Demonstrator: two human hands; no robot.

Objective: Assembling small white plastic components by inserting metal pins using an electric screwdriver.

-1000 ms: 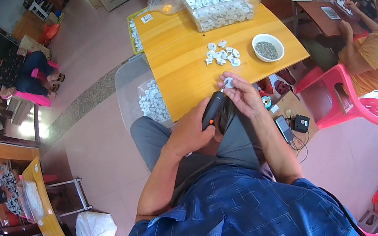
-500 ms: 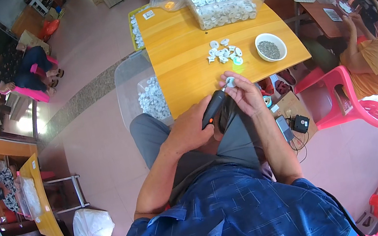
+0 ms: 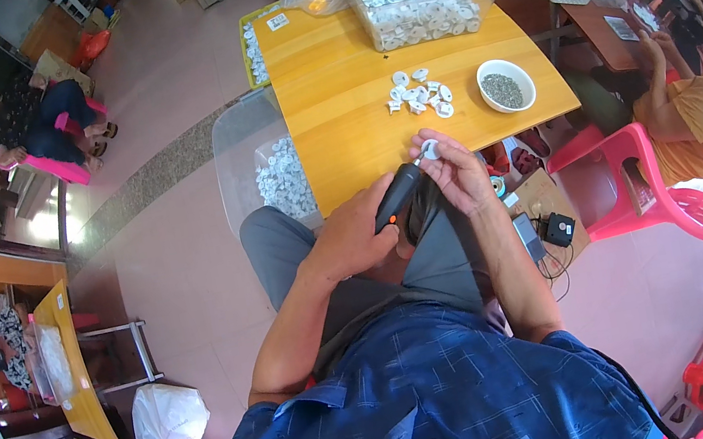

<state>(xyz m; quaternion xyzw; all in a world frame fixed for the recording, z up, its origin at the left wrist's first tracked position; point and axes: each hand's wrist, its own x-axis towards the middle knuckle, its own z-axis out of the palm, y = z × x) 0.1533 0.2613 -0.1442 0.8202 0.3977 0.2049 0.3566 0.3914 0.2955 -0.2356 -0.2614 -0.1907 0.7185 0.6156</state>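
Observation:
My left hand [image 3: 352, 232] is wrapped round a black electric screwdriver [image 3: 397, 196] with an orange button. Its metal bit points up and right, meeting a small round white plastic part [image 3: 430, 149]. That part is pinched in the fingertips of my right hand [image 3: 460, 179], just off the near edge of the yellow table [image 3: 336, 133]. Beyond my right hand lies a loose pile of similar white parts [image 3: 418, 99]. To the right of the pile stands a white bowl [image 3: 486, 100] of small metal pieces, seemingly screws.
A clear bin [image 3: 431, 31] heaped with white parts stands at the table's far side. Left of the table, another clear bin [image 3: 233, 160] holds more. A co-worker in a yellow shirt [image 3: 699, 111] sits on a pink chair [image 3: 621, 172] at right; black devices with cables [image 3: 557, 229] lie nearby.
A greenish glow on the table beside the pile is gone. The screwdriver and the white part stay together, with only a slight shift of the hands and view.

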